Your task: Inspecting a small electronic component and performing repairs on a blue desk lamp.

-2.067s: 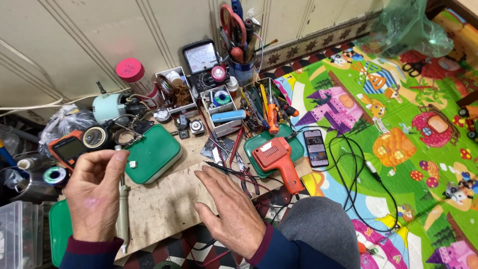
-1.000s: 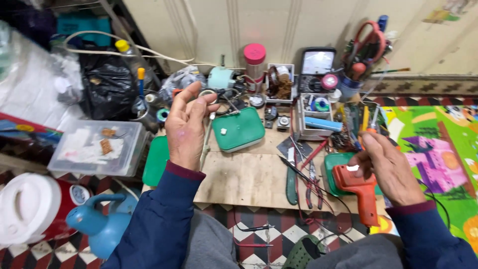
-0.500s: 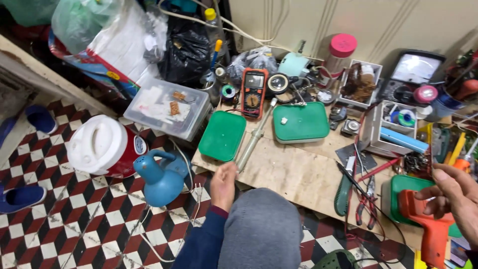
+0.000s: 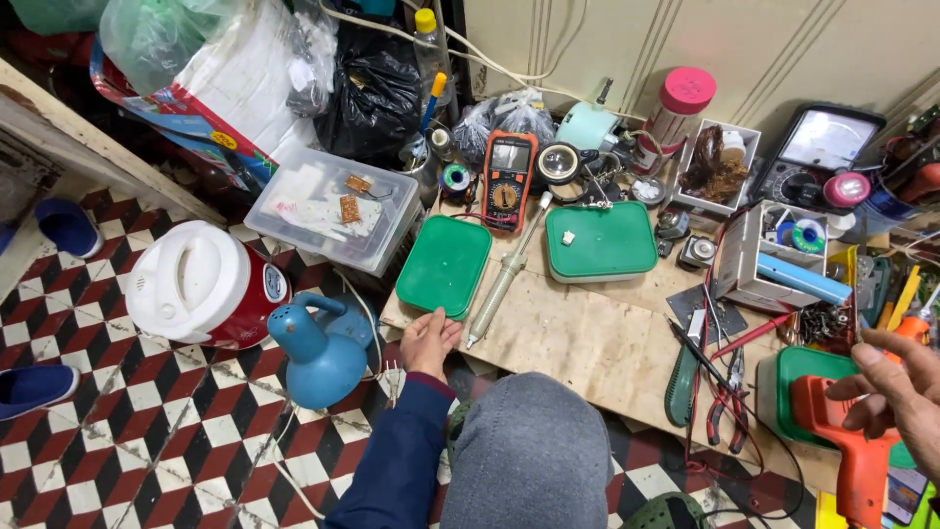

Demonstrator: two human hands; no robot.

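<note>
Our left hand (image 4: 427, 340) rests at the near left corner of the bench (image 4: 587, 343), its fingers (image 4: 438, 323) loosely curled and holding nothing, their tips touching the near edge of a green lid (image 4: 444, 266). Just beside them, to the right, lies the soldering iron (image 4: 504, 274), its pale handle near the bench's front edge and its shaft running away toward the orange multimeter (image 4: 508, 179) at the back. Iron and fingers are near but apart.

Our right hand (image 4: 901, 387) hovers at the bench's right edge, fingers spread open and empty, just above an orange heat gun (image 4: 852, 441) that lies on a green tray (image 4: 813, 377); we cannot tell whether the palm touches it.

As we judge it, a clean pick-up here means sliding the left fingers a little to the right and closing on the iron's handle only, well clear of the metal end, and lifting straight so the cord does not drag the red-handled pliers (image 4: 729, 387) or loose wires.

Further out, a second green box (image 4: 600, 240) sits mid-bench, a sectioned parts tray (image 4: 774, 260) toward the right rear. On the chequered floor by the left corner stand a blue lamp (image 4: 318, 348) and a white and red cooker (image 4: 201, 284).
</note>
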